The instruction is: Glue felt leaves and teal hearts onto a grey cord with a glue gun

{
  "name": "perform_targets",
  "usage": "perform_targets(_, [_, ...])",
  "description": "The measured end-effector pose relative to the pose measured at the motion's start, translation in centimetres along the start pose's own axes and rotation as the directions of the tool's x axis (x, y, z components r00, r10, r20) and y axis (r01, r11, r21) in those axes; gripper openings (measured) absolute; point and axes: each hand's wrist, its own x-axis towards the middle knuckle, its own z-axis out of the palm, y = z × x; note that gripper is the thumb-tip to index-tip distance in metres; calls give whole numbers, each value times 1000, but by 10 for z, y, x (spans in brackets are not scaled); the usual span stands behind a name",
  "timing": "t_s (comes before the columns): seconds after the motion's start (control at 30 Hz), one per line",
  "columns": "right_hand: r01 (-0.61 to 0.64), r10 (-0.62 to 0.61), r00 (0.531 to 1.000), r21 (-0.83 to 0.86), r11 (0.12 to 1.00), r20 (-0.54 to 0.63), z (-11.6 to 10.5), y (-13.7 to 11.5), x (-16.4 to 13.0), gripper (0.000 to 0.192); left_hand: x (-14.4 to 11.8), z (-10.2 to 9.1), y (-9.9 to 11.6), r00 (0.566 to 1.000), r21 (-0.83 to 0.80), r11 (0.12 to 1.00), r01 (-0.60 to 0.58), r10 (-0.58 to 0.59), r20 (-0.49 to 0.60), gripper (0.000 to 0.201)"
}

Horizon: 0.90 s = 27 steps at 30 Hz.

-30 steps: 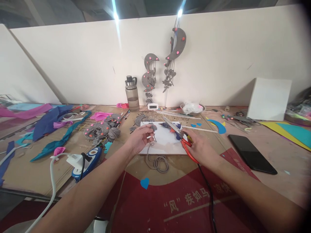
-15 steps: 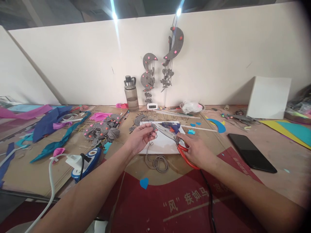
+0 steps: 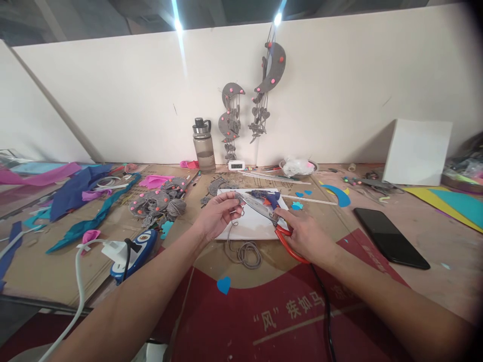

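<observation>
My left hand (image 3: pixel 218 213) is closed in a pinch on a small grey piece (image 3: pixel 238 197), mostly covered by the fingers. Grey yarn (image 3: pixel 234 226) trails below that hand to a loose coil (image 3: pixel 249 255) on the cardboard. In my right hand (image 3: pixel 305 234) are scissors (image 3: pixel 258 207) with orange-red handles, their blades pointing left to the grey piece at my left fingertips. Whether the blades touch it is hard to make out. Under both hands lies a white sheet (image 3: pixel 256 226), with a blue glue gun (image 3: pixel 270 197) at its back edge, partly behind the scissors.
A black phone (image 3: pixel 390 236) lies right of my right hand. Left are a blue-and-white power strip (image 3: pixel 141 251) and grey moon-shaped pieces with yarn (image 3: pixel 158 201). A water bottle (image 3: pixel 204 148) stands by the white partition (image 3: pixel 132 100). A black cable (image 3: pixel 326 311) runs below my right wrist.
Both hands stay almost in place. The fingers of my right hand have shifted very slightly on the scissors.
</observation>
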Motion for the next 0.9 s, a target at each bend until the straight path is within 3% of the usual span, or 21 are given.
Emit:
perform_targets(0.27, [33,-32,999,46,998,-24,-1,0,1,40,0,1,-2,997,82,994,-72,71,10,21])
perform_targets(0.9, [32,-29,996,36,999,-80,6,5,0,42,-1,2,2,998,61,997,-57,56,10,17])
